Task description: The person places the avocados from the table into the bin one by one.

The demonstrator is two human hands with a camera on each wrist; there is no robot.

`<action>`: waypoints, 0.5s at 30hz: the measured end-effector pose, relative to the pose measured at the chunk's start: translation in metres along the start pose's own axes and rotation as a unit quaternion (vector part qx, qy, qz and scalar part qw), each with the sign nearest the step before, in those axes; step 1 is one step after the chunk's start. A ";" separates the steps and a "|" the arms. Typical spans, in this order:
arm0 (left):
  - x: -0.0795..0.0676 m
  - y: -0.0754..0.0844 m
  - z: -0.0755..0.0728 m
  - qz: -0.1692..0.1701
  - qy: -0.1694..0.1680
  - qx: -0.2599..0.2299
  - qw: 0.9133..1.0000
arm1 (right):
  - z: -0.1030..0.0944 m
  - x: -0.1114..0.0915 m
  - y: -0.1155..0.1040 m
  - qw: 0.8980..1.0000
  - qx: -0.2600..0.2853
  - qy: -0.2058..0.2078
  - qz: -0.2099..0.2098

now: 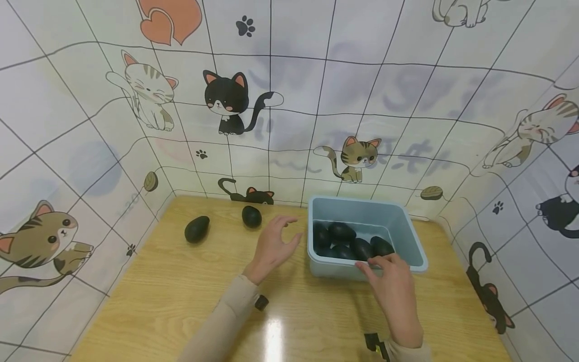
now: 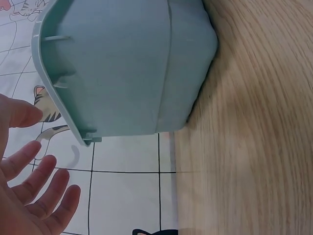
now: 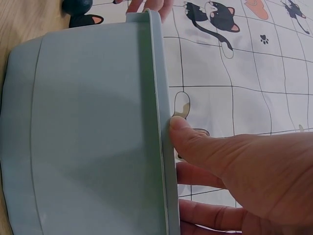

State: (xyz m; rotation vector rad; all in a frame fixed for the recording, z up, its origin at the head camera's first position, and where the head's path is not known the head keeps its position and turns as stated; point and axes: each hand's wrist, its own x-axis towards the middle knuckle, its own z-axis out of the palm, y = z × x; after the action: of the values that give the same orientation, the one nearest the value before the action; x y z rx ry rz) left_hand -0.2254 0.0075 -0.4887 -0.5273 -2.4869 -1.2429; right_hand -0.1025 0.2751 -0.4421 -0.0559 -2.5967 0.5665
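A light blue plastic bin (image 1: 332,270) stands on the right part of the table, with several dark avocados (image 1: 342,232) lying inside. My right hand (image 1: 393,291) is at its front rim; in the right wrist view the thumb (image 3: 180,123) lies on the rim edge and the fingers reach over to the inner side, gripping it. To the left of the bin, my left hand (image 1: 271,249) is held in the air with nothing in it, thumb and fingers spread apart. The left wrist view shows those fingers (image 2: 41,176) beside the bin's upper edge (image 2: 58,105).
Two more avocados lie on the wooden table (image 1: 181,296) farther left: one avocado (image 1: 197,230) near the left edge, another avocado (image 1: 251,216) by the back wall. Cat-patterned sheeting (image 1: 289,100) encloses the table at the back and both sides.
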 end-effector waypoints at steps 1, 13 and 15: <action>-0.001 -0.002 -0.001 -0.001 0.002 0.000 1.000 | 0.000 0.000 0.000 1.000 0.000 0.001 -0.001; -0.003 -0.016 -0.010 -0.013 0.017 0.002 1.000 | 0.002 0.000 0.002 0.999 0.002 0.024 -0.023; -0.003 -0.018 -0.013 -0.017 0.023 0.002 1.000 | 0.002 0.000 0.001 0.999 0.000 0.024 -0.025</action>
State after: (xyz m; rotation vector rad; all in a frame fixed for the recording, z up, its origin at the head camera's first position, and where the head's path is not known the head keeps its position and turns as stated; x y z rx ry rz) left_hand -0.2293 -0.0134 -0.4955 -0.4510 -2.4691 -1.2479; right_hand -0.1037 0.2754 -0.4443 -0.0044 -2.5434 0.5406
